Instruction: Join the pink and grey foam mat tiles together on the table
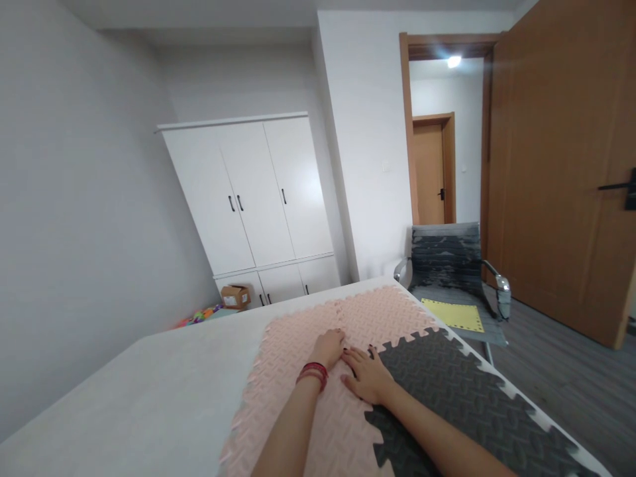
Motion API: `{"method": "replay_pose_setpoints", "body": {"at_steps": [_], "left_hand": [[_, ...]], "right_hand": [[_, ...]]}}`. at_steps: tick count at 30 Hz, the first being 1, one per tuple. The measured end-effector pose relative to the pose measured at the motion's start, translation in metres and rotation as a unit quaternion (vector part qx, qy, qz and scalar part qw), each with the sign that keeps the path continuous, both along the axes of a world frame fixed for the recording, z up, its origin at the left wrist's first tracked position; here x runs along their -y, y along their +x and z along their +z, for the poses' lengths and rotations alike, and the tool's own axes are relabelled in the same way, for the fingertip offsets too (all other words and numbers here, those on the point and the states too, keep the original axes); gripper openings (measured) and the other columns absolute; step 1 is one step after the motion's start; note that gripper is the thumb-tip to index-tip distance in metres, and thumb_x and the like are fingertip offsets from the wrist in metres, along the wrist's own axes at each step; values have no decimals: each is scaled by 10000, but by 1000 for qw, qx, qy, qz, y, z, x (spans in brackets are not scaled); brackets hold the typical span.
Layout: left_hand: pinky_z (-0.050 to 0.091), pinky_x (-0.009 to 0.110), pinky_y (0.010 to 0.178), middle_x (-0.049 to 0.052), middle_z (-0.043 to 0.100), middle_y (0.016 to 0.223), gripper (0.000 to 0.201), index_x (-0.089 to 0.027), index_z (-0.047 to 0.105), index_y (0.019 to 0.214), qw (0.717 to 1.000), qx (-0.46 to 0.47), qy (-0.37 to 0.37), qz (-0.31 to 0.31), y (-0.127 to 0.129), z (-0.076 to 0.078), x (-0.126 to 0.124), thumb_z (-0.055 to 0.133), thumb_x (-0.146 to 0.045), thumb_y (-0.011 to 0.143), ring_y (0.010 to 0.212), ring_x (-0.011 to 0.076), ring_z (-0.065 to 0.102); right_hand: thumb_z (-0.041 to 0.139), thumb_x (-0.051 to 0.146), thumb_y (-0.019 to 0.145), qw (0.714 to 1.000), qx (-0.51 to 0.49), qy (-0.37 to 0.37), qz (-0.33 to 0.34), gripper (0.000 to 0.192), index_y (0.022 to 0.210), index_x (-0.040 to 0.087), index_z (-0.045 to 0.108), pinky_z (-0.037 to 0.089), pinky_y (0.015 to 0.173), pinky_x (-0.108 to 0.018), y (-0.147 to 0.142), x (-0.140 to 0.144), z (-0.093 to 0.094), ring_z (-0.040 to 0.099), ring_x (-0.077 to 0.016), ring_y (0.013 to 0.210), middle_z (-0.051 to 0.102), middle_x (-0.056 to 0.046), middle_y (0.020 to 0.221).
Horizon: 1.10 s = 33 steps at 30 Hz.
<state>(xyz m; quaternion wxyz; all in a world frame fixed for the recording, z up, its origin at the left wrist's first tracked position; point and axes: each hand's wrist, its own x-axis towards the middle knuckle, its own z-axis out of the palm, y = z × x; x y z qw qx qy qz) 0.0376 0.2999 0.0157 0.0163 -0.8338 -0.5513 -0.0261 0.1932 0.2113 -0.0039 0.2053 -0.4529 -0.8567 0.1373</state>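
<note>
Interlocking foam mat tiles lie flat on a white table. One pink foam tile (298, 331) runs toward me, another pink foam tile (382, 308) is at the far right, and a dark grey foam tile (447, 377) fills the right side. My left hand (328, 348), with red bands at its wrist, rests on the pink foam, its fingers slightly bent near the seam. Beside it my right hand (368, 376) lies palm down with fingers spread, across the toothed seam between pink and grey. Part of that seam is hidden beneath the hands.
The white table (149, 391) extends to the left. Past its right edge stands a worn black chair (444, 258) with a yellow foam sheet (454, 315) on its seat. A cardboard box (235, 297) sits beyond the far edge, before a white cabinet (258, 199). A wooden door (561, 165) stands ajar.
</note>
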Motion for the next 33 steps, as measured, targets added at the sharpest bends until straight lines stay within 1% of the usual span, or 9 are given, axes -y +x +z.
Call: {"method": "replay_pose_setpoints", "body": {"at_steps": [3,6,9,13,17,20,22,27,33], "left_hand": [[478,421,878,62,585,1135,285,-172,571,1054,1000,-5,-6,-3,-7,7,-12,517,-365,851,1012,182,561],[465,436,899,65,585,1133,288,-166,566,1061,1000,-4,21,14,-7,12,-23,511,-360,855,1031,189,555],[447,454,924,68,577,1155,308,-166,552,1092,999,-1,47,20,-3,9,-31,510,-359,856,1062,199,543],[456,442,909,54,613,1076,268,-156,589,999,999,-15,35,20,0,3,-41,516,-368,852,1006,181,569],[468,428,887,53,618,1052,270,-157,593,986,999,-22,28,27,-3,9,-54,512,-378,853,974,173,578],[441,452,927,66,583,1144,307,-166,562,1071,999,-11,42,21,-4,14,-61,505,-376,856,1051,194,547],[438,457,932,70,565,1181,329,-169,542,1110,999,-5,47,22,-2,12,-65,502,-375,857,1074,201,536],[470,431,882,59,606,1078,291,-156,579,1025,998,-13,33,47,5,0,-82,511,-380,852,995,183,569],[460,442,901,70,561,1177,299,-165,565,1062,998,3,33,48,2,-2,-102,520,-370,848,1039,194,546]], "right_hand": [[304,495,872,1000,-2,-1,0,560,1375,251,332,16,1086,-579,0,1,1,264,-238,1339,374,-63,1438],[303,497,874,1000,-6,-4,1,557,1379,263,324,23,1087,-581,-1,0,0,266,-239,1339,362,-55,1446],[312,500,873,1000,-12,-4,-4,553,1378,277,323,24,1088,-579,-2,-1,0,272,-240,1336,360,-48,1447],[334,499,867,1000,-18,-4,-5,546,1370,284,339,10,1094,-567,-2,-3,0,283,-237,1331,380,-47,1436],[347,495,862,1000,-26,-7,-7,546,1367,287,343,4,1094,-570,-3,-3,1,280,-239,1333,380,-44,1436],[343,498,863,1000,-25,-10,-8,547,1368,290,340,3,1097,-567,-3,-4,2,276,-239,1336,374,-38,1439],[338,501,864,1000,-22,-14,-5,550,1373,294,332,4,1097,-569,-4,-6,2,271,-243,1338,366,-37,1444],[335,504,865,1000,-17,-22,-5,553,1380,306,314,7,1094,-580,-5,-9,1,260,-251,1344,358,-36,1449],[364,493,856,999,-24,-32,-4,546,1368,305,336,4,1096,-576,-6,-11,2,268,-252,1340,364,-33,1445]]}}
